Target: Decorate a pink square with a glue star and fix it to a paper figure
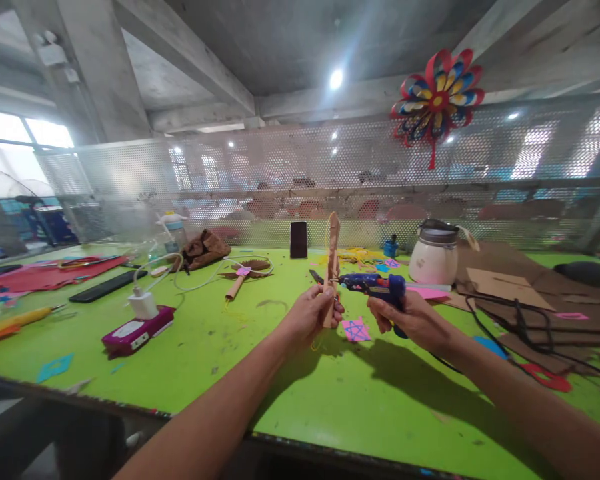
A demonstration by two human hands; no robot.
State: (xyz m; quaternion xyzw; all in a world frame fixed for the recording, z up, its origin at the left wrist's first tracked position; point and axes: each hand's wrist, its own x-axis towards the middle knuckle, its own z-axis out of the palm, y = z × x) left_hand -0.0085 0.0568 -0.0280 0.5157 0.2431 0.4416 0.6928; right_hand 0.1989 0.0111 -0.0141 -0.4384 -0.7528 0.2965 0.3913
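My left hand (307,317) is closed around a thin brown cardboard strip (333,253) and holds it upright above the green table (220,360). My right hand (414,319) grips a blue hot glue gun (377,287); its nozzle points left and touches the strip about midway up. The gun's black cord (510,320) trails to the right. A pink square with a blue star (355,329) lies on the table just below both hands.
A white jar with a dark lid (435,253) stands behind my right hand, beside brown cardboard sheets (510,280). A black phone (299,239) leans at the back. At left lie a magenta power strip with a white charger (137,330), red paper (45,273) and a paper flower (245,270). A paper pinwheel (437,97) hangs on the mesh.
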